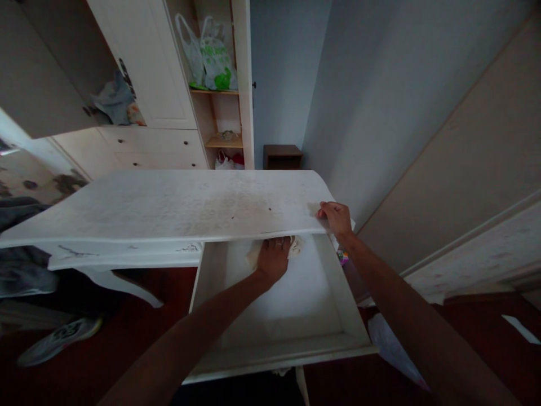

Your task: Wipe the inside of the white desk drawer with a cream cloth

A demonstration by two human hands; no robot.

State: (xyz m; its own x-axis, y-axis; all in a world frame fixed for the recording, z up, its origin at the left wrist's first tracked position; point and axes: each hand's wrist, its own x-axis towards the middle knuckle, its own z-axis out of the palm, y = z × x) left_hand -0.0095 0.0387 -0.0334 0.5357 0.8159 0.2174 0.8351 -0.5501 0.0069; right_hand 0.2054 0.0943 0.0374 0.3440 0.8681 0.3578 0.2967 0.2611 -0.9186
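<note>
My left hand [274, 260] reaches down into a pulled-out white drawer [276, 351], pressing a crumpled cream cloth [252, 256] against the drawer's bottom near its back. Its fingers are bent over the cloth, and a ring shows on one of them. Over the right end of the white table's top [169, 197], my right hand [335, 217] rests by the front edge with curled fingers. Nothing shows between those fingers. Grey-brown smudges and a few dark specks mark the tabletop.
Behind the table stands a white wardrobe [156, 149] with doors open; a plastic bag [215, 59] sits on its shelf. A small brown cabinet [282, 151] is by the wall. A shoe [61, 341] appears at lower left, and a pale plastic bag [391, 344] lies right of the drawer.
</note>
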